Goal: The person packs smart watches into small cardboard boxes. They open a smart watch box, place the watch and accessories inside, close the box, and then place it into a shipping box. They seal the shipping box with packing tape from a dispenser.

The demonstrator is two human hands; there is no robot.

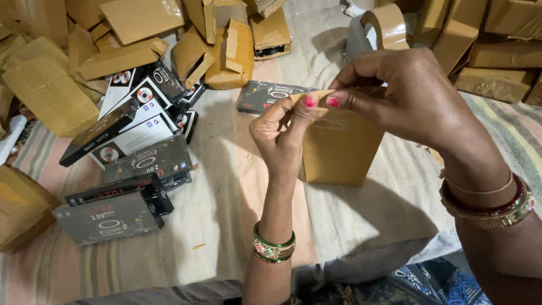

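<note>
The brown box point(339, 152) stood upright between both hands; left hand point(280, 138) and right hand point(412, 96) pinched its top flap.

Both hands hide the brown parcel's point(339, 149) upper edge; behind that parcel, the dark box point(265, 96) shows only partly.

Between the hands, the parcel point(339, 149) is plain tan. Left of the left hand point(282, 141), grey, black and white boxes point(135, 164) lie on a cloth point(237, 192) striped beige, pink and grey.
</note>
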